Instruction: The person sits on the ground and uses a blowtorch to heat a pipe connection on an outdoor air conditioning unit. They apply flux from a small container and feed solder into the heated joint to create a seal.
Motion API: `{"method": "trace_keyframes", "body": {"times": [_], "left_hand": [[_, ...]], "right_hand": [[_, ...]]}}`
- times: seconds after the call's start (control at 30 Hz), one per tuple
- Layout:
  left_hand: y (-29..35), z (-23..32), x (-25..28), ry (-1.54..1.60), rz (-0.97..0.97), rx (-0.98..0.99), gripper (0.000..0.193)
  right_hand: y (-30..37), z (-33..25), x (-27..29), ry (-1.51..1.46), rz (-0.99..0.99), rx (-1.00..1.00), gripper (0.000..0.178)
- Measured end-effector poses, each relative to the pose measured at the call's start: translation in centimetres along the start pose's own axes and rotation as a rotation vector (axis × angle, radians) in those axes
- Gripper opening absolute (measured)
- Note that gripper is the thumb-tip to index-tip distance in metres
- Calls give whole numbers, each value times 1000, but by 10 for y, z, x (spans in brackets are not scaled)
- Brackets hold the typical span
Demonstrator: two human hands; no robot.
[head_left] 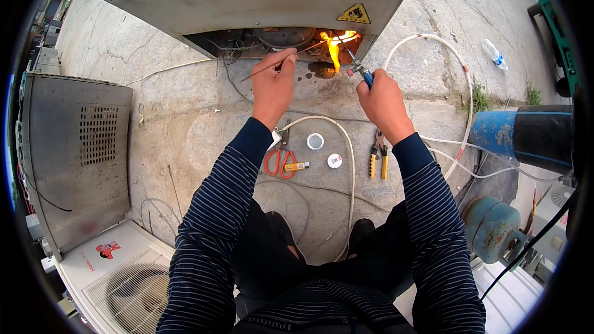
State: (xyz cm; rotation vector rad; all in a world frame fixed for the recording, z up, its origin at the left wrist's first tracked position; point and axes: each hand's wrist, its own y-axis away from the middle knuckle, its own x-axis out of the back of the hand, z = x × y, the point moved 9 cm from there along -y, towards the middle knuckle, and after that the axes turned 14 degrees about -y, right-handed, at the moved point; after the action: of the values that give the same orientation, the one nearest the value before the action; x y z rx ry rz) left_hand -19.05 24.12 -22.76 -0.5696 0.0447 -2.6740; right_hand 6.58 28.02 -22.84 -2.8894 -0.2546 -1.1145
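My left hand (274, 86) pinches a thin brazing rod (307, 47), whose far end reaches into a bright orange flame (335, 46). In my right hand (382, 99) is a gas torch (367, 76) with a blue handle, its tip aimed at the same spot. The flame burns in the low opening of a large grey metal cabinet (247, 0), at its right corner. A rounded dark compressor (284, 38) shows inside that opening. What the flame touches is hidden by its glare. Dark wet-looking patches (323, 71) mark the concrete just below.
Between my feet and the cabinet lie red-handled scissors (288, 164), a yellow lighter (297, 166), an open round tin (315, 141), a white lid (335, 161) and yellow-black pliers (378, 158). A pale hose (468, 80) loops right, near a blue cylinder (495, 133) and a rusty tank (492, 222).
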Motion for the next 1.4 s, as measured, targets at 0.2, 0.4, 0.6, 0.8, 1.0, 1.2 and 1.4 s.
{"method": "trace_keyframes", "body": {"times": [0.2, 0.4, 0.6, 0.8, 1.0, 1.2, 1.4], "left_hand": [[1, 1, 1, -29, 2, 8, 22], [1, 4, 1, 6, 30, 12, 20], [2, 5, 1, -50, 6, 9, 22], [1, 4, 3, -56, 8, 2, 22], [1, 5, 3, -50, 13, -2, 21], [2, 8, 3, -9, 57, -18, 20], [1, 7, 4, -14, 66, -15, 20]], "right_hand": [[0, -5, 2, -16, -5, -40, 31], [0, -3, 1, -18, -18, -44, 29], [0, -1, 1, -13, -16, -33, 27], [0, -1, 1, -15, -5, -21, 27], [0, -1, 1, -19, -8, -20, 27], [1, 0, 1, -14, -18, -38, 26], [0, 0, 0, -19, -22, -36, 26]]}}
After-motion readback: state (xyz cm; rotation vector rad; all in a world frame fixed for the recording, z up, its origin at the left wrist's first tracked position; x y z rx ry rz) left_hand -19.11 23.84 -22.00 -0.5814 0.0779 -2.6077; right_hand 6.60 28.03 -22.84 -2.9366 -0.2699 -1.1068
